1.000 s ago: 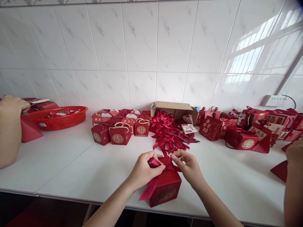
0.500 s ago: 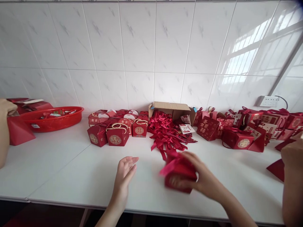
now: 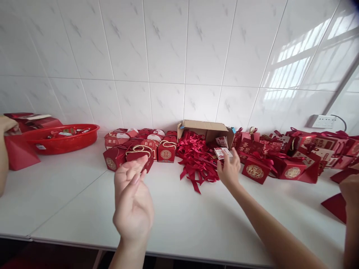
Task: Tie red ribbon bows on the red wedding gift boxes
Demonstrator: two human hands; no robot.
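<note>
My left hand is raised over the table in front of the red gift boxes with rope handles. Its palm is turned up, the fingers loosely bent and nothing in them. Farther right, my right hand reaches toward the white printed cards, fingers apart and holding nothing. Beside it lies a heap of dark red ribbons spilling out of a cardboard box. A red gift box with a gold emblem and ribbon stands just to the right of that hand.
Several finished-looking red boxes with ribbons crowd the right side. A red plastic basin with small packets stands at left. Other people's hands show at the left edge and right edge. A power socket is on the tiled wall.
My right hand has let go of the ribboned box, which now stands among the others at right, and has moved back toward the cards. My left hand has risen and shifted left.
</note>
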